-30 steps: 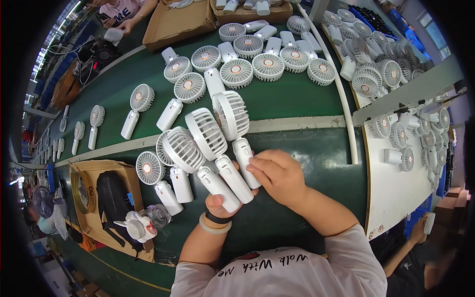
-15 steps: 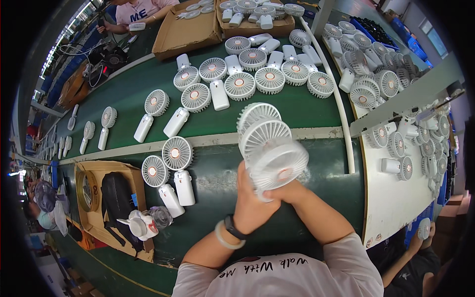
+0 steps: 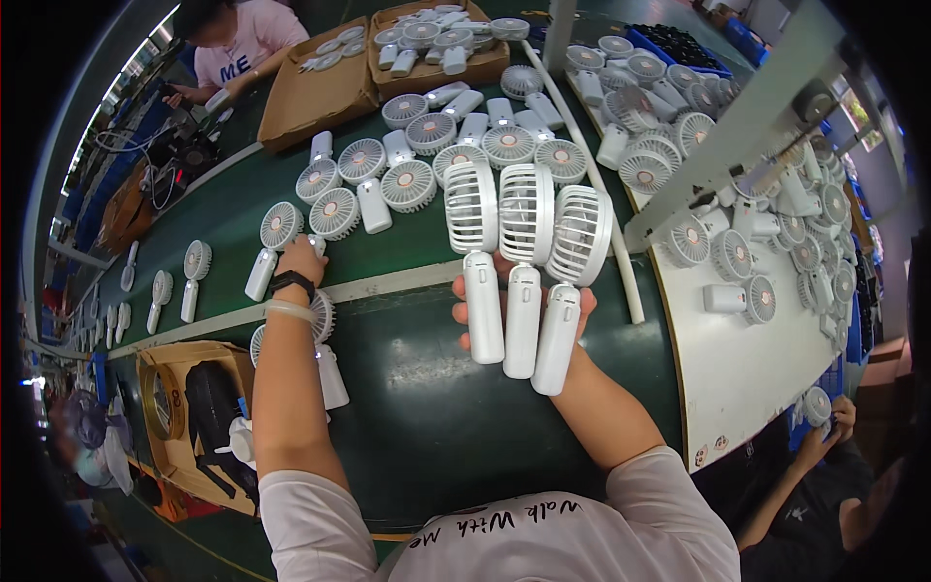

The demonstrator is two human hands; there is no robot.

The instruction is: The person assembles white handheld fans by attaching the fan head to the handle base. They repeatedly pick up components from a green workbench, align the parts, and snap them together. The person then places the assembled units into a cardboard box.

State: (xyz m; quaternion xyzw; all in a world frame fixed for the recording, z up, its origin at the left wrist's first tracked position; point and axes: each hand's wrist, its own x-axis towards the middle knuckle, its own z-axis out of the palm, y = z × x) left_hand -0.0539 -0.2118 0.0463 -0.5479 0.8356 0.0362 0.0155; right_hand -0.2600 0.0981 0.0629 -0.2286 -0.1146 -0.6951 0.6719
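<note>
My right hand (image 3: 460, 312) is closed around three white handheld fans (image 3: 523, 320), fanned out side by side above the near bench. Their round grilles are uppermost and turned side-on, and the handles point down toward me; most of the palm is hidden behind them. On the green conveyor belt, my left hand (image 3: 303, 260) has its fingers bent round the handle of another handheld fan (image 3: 335, 213), whose grille lies just beyond. Under my left forearm, two more handheld fans (image 3: 332, 376) lie partly covered on the bench.
More fans (image 3: 408, 185) cover the far belt, beside cardboard trays (image 3: 320, 92). A white rail (image 3: 582, 145) and a slanted metal post (image 3: 737, 126) stand right, before a fan-laden white table (image 3: 718, 388). A cardboard box (image 3: 194, 427) sits left. Co-workers are at far left and lower right.
My hands have parted. The left reached away to a fan on the belt; the right turned its fans from grilles facing me to side-on. The whole view has shifted.
</note>
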